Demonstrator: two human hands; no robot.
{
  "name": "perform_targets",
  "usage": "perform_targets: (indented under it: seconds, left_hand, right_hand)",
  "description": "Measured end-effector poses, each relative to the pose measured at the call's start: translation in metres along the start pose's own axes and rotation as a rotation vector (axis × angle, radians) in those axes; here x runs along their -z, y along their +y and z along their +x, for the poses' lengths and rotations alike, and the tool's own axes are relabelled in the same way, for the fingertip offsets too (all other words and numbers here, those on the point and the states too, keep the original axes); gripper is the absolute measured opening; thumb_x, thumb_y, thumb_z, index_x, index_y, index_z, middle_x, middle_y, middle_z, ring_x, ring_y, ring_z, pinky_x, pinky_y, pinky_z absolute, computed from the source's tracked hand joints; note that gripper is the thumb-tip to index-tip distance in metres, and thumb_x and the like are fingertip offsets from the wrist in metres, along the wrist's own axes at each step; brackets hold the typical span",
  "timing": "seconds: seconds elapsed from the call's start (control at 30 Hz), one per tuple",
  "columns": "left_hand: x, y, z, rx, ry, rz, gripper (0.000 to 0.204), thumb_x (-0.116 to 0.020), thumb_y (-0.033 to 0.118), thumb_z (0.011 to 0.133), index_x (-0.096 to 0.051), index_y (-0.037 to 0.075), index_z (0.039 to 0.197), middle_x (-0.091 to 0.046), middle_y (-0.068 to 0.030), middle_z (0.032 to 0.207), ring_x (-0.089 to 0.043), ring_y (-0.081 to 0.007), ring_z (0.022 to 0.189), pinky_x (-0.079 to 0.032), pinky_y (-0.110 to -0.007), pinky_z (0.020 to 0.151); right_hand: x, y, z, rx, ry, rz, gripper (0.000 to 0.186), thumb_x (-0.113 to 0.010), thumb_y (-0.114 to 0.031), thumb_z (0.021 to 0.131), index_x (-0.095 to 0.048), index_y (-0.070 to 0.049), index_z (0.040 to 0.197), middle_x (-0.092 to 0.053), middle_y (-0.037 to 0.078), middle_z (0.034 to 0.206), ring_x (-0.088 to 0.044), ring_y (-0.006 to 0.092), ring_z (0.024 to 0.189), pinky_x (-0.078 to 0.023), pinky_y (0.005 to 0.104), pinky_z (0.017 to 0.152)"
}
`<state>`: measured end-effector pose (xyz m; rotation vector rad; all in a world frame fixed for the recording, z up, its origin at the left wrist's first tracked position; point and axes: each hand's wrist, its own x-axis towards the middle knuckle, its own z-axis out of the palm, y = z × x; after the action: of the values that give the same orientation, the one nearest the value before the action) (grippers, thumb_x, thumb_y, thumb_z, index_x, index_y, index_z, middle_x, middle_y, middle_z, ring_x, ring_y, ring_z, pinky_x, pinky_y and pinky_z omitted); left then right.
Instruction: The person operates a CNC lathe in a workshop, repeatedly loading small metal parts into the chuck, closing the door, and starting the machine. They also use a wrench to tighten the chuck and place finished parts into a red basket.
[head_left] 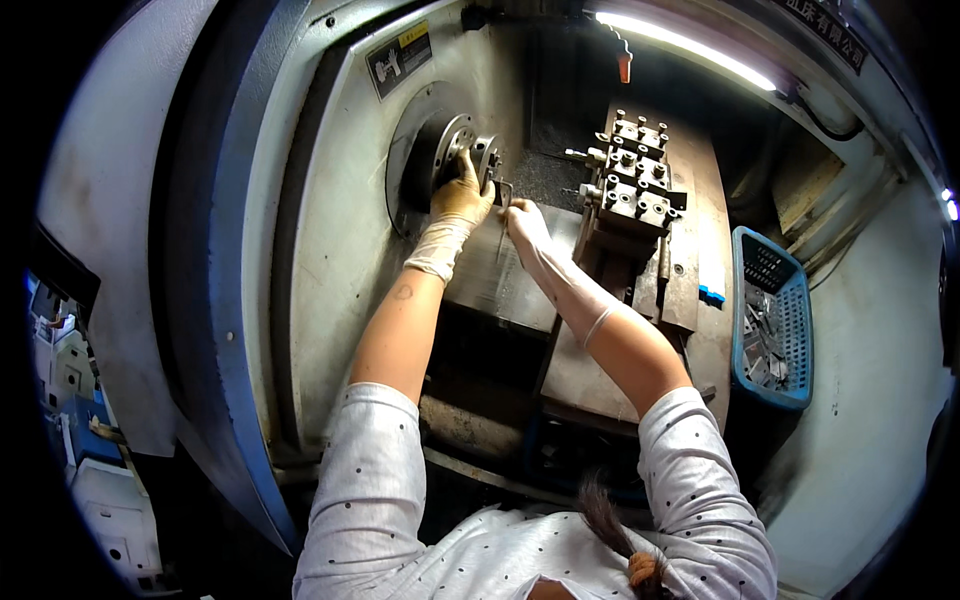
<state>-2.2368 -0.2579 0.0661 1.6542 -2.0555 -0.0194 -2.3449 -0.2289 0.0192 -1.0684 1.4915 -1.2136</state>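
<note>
My left hand (461,195), in a worn pale glove, reaches up to the round metal chuck (441,140) on the lathe's spindle. Its fingers are curled around a smaller round metal fixture (484,158) at the front of the chuck; part of their grip is hidden behind the hand. Just to the right, my right hand (527,222) is closed on an L-shaped hex key (505,188). The short bent end of the key sits close to the fixture, and I cannot tell whether it is seated in a screw.
Right of my hands stands a tool block (636,180) with several upright bolts and tools pointing left. A blue basket (741,330) of metal pieces sits at the far right. An orange-red tag (625,68) hangs beneath the lamp (690,48). Machine panels (330,230) enclose the left side.
</note>
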Motion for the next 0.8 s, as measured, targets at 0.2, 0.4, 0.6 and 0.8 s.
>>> perform_targets:
  seconds: [0.2,0.4,0.6,0.8]
  left_hand:
    - [0.006,0.003,-0.001,0.024,-0.120,0.042,0.077,-0.043,0.043,0.075,0.000,0.007,0.128,-0.058,-0.0199,0.070,-0.057,-0.0330,0.060,-0.046,-0.040,0.055]
    - [0.005,0.000,0.002,0.037,-0.154,0.034,0.079,-0.044,0.045,0.075,0.002,0.011,0.129,-0.058,-0.0203,0.071,-0.058,-0.0332,0.062,-0.046,-0.041,0.057]
    - [-0.014,-0.018,0.000,-0.038,-0.133,-0.091,0.068,-0.043,0.036,0.075,-0.008,0.010,0.127,-0.059,-0.0178,0.074,-0.058,-0.0320,0.067,-0.045,-0.041,0.058]
    - [0.018,0.005,-0.009,0.065,-0.165,-0.027,0.069,-0.046,0.038,0.075,-0.012,0.005,0.125,-0.053,-0.0229,0.086,-0.053,-0.0353,0.075,-0.043,-0.042,0.067]
  right_hand:
    - [-0.001,-0.036,-0.067,0.133,-0.046,0.542,0.044,-0.039,-0.001,0.075,-0.033,0.000,0.118,-0.053,0.008,0.081,-0.050,0.0124,0.068,-0.041,0.0222,0.061]
    - [-0.005,-0.049,-0.087,0.073,-0.062,0.691,0.026,-0.040,-0.005,0.077,-0.050,0.001,0.101,-0.052,0.005,0.077,-0.052,0.0118,0.070,-0.043,0.0248,0.069]
    - [-0.009,-0.083,-0.088,0.513,-0.166,0.553,0.015,-0.051,-0.002,0.079,-0.054,0.003,0.093,-0.059,0.006,0.078,-0.055,0.0095,0.073,-0.043,0.0205,0.069]
    - [-0.003,-0.108,-0.025,0.766,0.059,0.337,0.010,-0.047,-0.002,0.080,-0.055,0.003,0.085,-0.060,0.009,0.065,-0.057,0.0118,0.056,-0.045,0.0217,0.052]
